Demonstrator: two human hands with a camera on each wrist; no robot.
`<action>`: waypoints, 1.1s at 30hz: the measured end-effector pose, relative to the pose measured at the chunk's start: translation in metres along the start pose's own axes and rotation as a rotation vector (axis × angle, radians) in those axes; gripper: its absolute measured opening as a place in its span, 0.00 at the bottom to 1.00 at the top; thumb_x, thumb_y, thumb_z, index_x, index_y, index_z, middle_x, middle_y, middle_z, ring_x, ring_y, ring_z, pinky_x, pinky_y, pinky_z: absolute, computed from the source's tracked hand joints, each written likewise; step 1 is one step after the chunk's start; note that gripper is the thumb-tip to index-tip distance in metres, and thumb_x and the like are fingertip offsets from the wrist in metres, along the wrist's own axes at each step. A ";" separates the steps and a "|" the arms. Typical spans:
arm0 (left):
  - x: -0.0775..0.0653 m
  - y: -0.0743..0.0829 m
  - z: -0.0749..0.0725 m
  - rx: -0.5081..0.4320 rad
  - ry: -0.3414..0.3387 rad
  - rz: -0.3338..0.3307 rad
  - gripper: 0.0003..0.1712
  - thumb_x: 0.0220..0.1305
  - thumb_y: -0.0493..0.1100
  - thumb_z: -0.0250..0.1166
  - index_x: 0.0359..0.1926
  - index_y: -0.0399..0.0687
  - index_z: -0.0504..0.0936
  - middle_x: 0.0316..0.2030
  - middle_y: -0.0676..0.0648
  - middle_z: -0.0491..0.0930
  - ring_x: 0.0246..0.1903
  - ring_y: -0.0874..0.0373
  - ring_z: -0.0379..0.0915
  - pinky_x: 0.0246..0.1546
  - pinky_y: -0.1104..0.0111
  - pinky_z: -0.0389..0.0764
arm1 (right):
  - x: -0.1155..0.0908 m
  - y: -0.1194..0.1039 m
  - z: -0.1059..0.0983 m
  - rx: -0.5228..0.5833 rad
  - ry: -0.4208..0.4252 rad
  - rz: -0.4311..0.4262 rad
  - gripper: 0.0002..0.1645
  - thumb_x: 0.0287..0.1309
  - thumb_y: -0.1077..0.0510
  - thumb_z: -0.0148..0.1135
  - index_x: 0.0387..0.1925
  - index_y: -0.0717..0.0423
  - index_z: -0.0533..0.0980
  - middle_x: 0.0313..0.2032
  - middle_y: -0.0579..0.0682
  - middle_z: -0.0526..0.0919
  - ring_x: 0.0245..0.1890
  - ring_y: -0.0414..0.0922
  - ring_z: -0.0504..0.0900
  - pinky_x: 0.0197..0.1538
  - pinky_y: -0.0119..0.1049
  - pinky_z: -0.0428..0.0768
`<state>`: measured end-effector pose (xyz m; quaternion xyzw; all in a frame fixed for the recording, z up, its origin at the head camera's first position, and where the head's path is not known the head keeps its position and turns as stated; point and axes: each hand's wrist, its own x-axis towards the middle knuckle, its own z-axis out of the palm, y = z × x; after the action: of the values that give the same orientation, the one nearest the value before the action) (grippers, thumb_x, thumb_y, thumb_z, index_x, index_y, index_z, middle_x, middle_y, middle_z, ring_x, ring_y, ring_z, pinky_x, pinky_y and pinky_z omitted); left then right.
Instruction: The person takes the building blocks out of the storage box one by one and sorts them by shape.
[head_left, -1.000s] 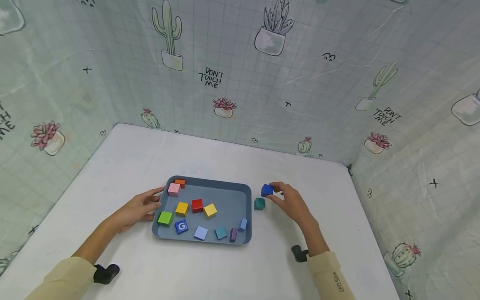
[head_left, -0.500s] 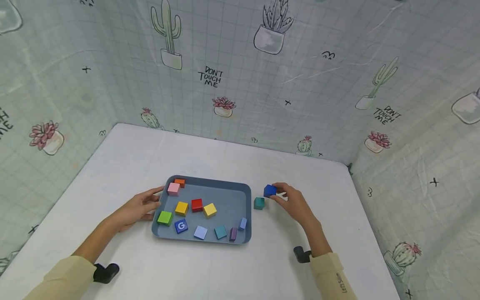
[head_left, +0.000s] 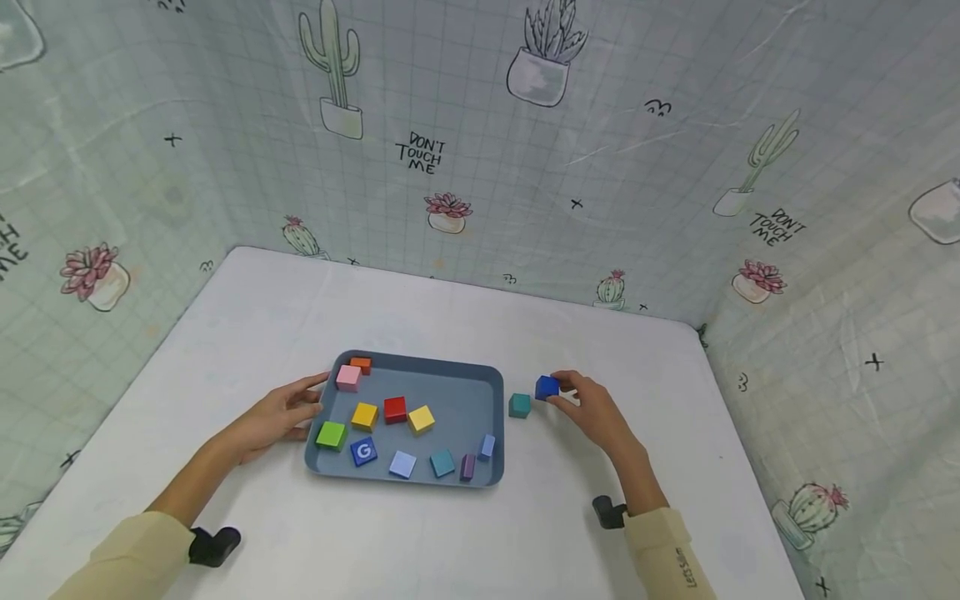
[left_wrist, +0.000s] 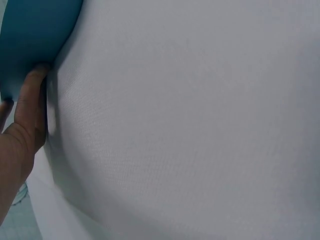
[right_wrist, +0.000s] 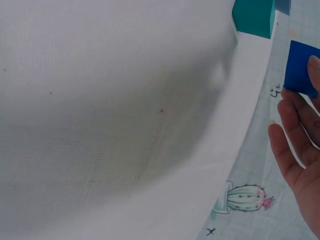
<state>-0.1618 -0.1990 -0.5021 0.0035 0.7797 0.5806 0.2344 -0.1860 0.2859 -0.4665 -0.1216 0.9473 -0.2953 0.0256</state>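
Note:
Between thumb and fingertips, my right hand (head_left: 594, 410) pinches a dark blue cube (head_left: 547, 387), held up off the table. In the right wrist view the same blue cube (right_wrist: 301, 69) shows at the right edge, partly covered by the thumb. A teal block (head_left: 520, 406) stands on the table just left of it, outside the grey-blue tray (head_left: 450, 363). My left hand (head_left: 273, 421) rests against the tray's left side, its fingers touching the outer wall. In the left wrist view, the fingers (left_wrist: 31, 97) lie fairly straight along that wall.
Inside the tray lie several coloured blocks, among them a green block (head_left: 332, 436), a red block (head_left: 395, 409), a pink block (head_left: 348, 378) and a blue block with a white G (head_left: 363, 451). A patterned curtain (head_left: 480, 150) surrounds the white table (head_left: 420, 542).
My right hand has drifted a little to the right and slightly nearer with the blue cube, away from the teal block. The left hand and the tray have stayed put.

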 end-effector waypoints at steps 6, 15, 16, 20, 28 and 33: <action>-0.001 0.000 -0.001 0.000 0.013 -0.005 0.38 0.68 0.43 0.56 0.74 0.50 0.49 0.61 0.30 0.56 0.57 0.36 0.63 0.46 0.57 0.79 | 0.001 0.002 0.001 0.002 -0.005 -0.004 0.24 0.59 0.54 0.63 0.56 0.56 0.72 0.46 0.54 0.80 0.48 0.50 0.77 0.51 0.46 0.76; 0.001 0.000 -0.002 0.007 0.013 0.004 0.39 0.68 0.44 0.56 0.74 0.50 0.48 0.61 0.30 0.56 0.57 0.35 0.63 0.46 0.57 0.78 | 0.001 0.006 0.006 0.009 -0.040 0.038 0.24 0.60 0.54 0.63 0.56 0.56 0.71 0.47 0.54 0.80 0.49 0.49 0.76 0.53 0.47 0.75; 0.001 0.000 -0.002 0.007 0.013 0.004 0.39 0.68 0.44 0.56 0.74 0.50 0.48 0.61 0.30 0.56 0.57 0.36 0.63 0.46 0.57 0.78 | 0.000 0.007 0.007 0.014 -0.051 0.051 0.24 0.60 0.54 0.62 0.57 0.56 0.71 0.47 0.53 0.80 0.50 0.49 0.76 0.53 0.47 0.75; 0.000 0.001 -0.001 0.009 0.013 0.000 0.38 0.68 0.44 0.56 0.74 0.50 0.49 0.61 0.30 0.57 0.57 0.36 0.63 0.46 0.57 0.79 | -0.003 0.009 0.011 0.029 -0.078 0.099 0.24 0.59 0.55 0.63 0.56 0.55 0.71 0.48 0.54 0.79 0.50 0.51 0.76 0.53 0.48 0.75; -0.001 0.001 0.000 0.009 0.015 -0.008 0.38 0.68 0.43 0.56 0.74 0.50 0.49 0.62 0.30 0.56 0.57 0.36 0.63 0.46 0.58 0.79 | -0.006 0.011 0.015 0.042 -0.108 0.131 0.24 0.58 0.57 0.64 0.56 0.57 0.71 0.48 0.54 0.79 0.50 0.53 0.76 0.53 0.49 0.74; -0.001 0.001 0.001 0.006 0.015 -0.009 0.38 0.68 0.43 0.56 0.74 0.50 0.49 0.61 0.30 0.56 0.57 0.36 0.63 0.46 0.59 0.79 | -0.007 0.012 0.017 0.042 -0.112 0.134 0.24 0.58 0.57 0.63 0.56 0.58 0.71 0.48 0.54 0.79 0.50 0.52 0.76 0.54 0.49 0.74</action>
<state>-0.1608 -0.1982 -0.5014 -0.0035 0.7832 0.5772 0.2310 -0.1801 0.2878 -0.4879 -0.0738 0.9440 -0.3053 0.1009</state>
